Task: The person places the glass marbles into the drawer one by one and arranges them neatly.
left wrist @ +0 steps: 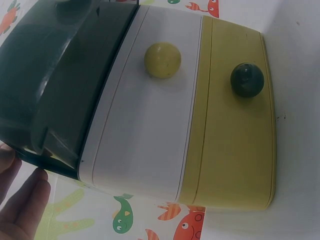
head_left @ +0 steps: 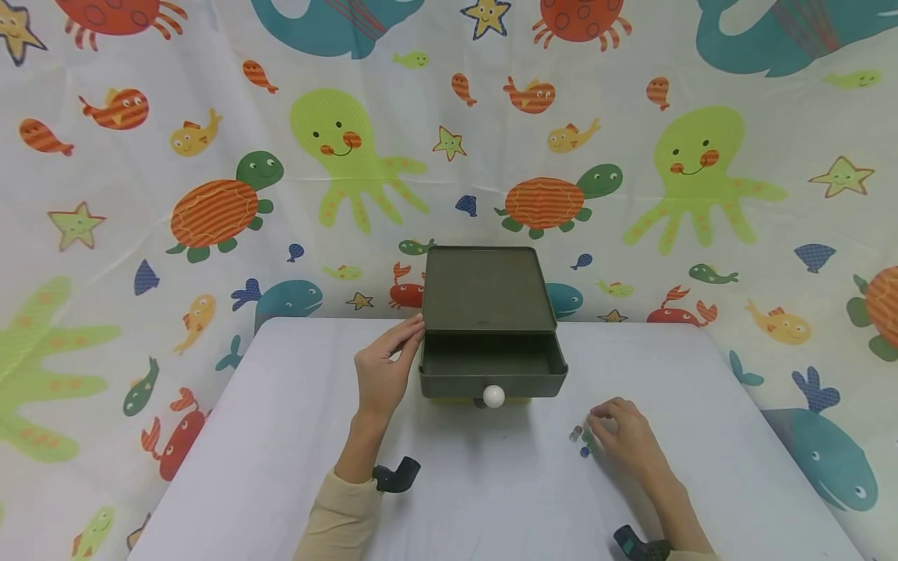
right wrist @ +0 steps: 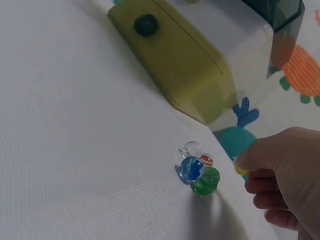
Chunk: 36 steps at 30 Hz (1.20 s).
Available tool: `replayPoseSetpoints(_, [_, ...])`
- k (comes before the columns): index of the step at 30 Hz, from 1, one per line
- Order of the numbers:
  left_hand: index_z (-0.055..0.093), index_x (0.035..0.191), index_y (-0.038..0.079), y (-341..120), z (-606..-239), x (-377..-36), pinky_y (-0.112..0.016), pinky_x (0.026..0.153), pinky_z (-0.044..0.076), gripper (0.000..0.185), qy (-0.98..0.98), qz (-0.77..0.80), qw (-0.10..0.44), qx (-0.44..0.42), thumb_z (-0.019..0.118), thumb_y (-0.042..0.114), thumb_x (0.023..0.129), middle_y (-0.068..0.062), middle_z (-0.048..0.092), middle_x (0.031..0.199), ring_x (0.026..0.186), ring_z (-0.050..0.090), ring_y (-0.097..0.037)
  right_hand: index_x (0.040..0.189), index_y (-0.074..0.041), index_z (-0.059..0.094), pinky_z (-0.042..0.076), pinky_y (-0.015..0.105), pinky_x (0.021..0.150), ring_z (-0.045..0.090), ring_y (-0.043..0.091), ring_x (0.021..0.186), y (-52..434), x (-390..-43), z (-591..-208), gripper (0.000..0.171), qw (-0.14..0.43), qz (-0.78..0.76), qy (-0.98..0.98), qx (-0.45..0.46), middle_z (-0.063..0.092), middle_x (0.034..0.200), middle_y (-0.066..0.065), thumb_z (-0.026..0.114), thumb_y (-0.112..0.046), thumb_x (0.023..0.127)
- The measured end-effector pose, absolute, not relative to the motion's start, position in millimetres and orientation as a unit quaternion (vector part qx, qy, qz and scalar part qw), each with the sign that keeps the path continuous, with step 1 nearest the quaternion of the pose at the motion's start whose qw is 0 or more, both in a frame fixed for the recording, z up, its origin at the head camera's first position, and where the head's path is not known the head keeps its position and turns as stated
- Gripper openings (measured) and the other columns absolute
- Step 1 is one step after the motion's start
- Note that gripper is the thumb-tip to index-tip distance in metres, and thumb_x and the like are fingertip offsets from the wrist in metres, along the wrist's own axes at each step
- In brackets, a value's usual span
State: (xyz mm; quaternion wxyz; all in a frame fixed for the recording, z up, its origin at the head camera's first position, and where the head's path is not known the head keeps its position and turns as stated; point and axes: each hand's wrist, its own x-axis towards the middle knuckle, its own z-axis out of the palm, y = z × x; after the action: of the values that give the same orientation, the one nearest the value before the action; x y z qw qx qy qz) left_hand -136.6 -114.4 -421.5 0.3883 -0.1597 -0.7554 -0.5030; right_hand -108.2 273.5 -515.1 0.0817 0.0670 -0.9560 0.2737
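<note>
A small drawer unit with a dark green top (head_left: 487, 288) stands near the table's back edge. Its green top drawer (head_left: 456, 386), fitted with a white knob (head_left: 494, 396), is pulled out, and no contents show inside. My left hand (head_left: 384, 372) touches the unit's left side with extended fingers (left wrist: 32, 200). To the right, my right hand (head_left: 627, 436) pinches a small yellow marble (right wrist: 242, 170), mostly covered by the fingers. Close by on the table lie a blue marble (right wrist: 191, 169), a green marble (right wrist: 206, 181), a clear marble (right wrist: 192, 149) and a red-striped marble (right wrist: 207, 160).
Below the green drawer are a closed white drawer (left wrist: 145, 115) with a yellow knob (left wrist: 162, 60) and a closed yellow drawer (left wrist: 235, 150) with a dark green knob (left wrist: 247, 80). A white cloth (head_left: 281, 436) covers the table. Behind hangs a sea-animal curtain (head_left: 393, 101).
</note>
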Motion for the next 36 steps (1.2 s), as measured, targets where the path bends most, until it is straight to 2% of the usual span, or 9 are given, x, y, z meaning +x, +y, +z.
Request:
replayPoseSetpoints(25, [0.077, 0.109, 0.003, -114.2, -419.9, -135.9, -0.013, 0.089, 0.057, 0.019, -0.754, -0.501, 0.393, -0.16, 0.073, 0.007, 0.09, -0.011, 0.076, 0.114, 0.104, 0.074, -0.024, 0.1, -0.007, 0.073, 0.06, 0.054, 0.087, 0.064, 0.028, 0.099, 265.7, -103.0, -505.6, 0.012, 0.142, 0.277, -0.946, 0.09, 0.07, 0.1, 0.007, 0.073, -0.015, 0.09])
replayPoseSetpoints(36, [0.077, 0.109, 0.004, -114.2, -418.1, -134.4, -0.014, 0.088, 0.057, 0.019, -0.759, -0.497, 0.391, -0.156, 0.073, 0.008, 0.091, -0.008, 0.076, 0.115, 0.105, 0.074, -0.022, 0.099, -0.009, 0.073, 0.061, 0.049, 0.083, 0.065, 0.023, 0.098, 260.7, -100.2, -495.8, 0.011, 0.166, 0.273, -0.942, 0.101, 0.07, 0.098, 0.003, 0.076, -0.013, 0.088])
